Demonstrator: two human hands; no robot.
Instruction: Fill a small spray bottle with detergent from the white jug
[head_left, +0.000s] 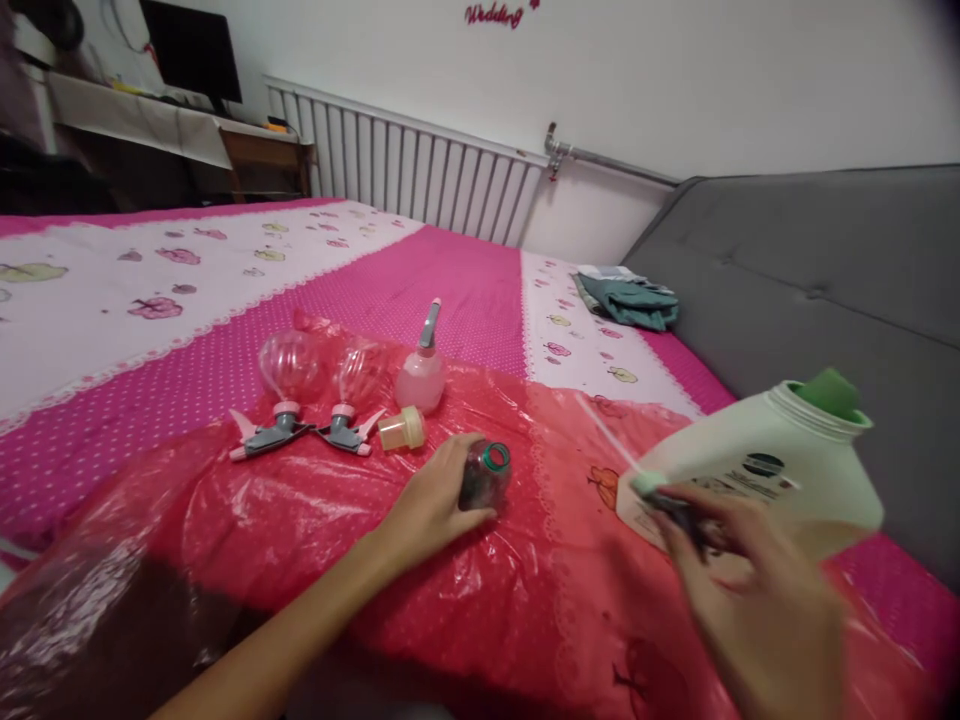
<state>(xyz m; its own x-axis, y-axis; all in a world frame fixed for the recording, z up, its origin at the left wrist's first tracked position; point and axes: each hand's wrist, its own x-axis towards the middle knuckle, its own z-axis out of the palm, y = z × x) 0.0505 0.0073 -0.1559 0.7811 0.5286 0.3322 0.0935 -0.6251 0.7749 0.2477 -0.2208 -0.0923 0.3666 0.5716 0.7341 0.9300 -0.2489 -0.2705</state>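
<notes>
My left hand (435, 490) is wrapped round a small dark-tinted bottle (489, 482) with a green, uncapped mouth, upright on the red plastic sheet (517, 560). Off to the right, my right hand (750, 580) grips a spray head (679, 515) with a pale green collar; its thin dip tube points up and left. Behind that hand leans a large pale green jug (742, 460) with an open mouth. Beyond my left hand are a yellowish measuring cap (403, 429), a pink spray bottle (421, 378) standing upright, and two clear spray bottles (289, 370) lying with grey-and-pink heads toward me.
The sheet covers part of a pink patterned bedspread (450, 270). Folded green cloth (630, 300) lies near the grey headboard (817, 260). A radiator (405, 150) runs along the wall, and a desk (150, 120) with a monitor (191, 50) stands at the far left.
</notes>
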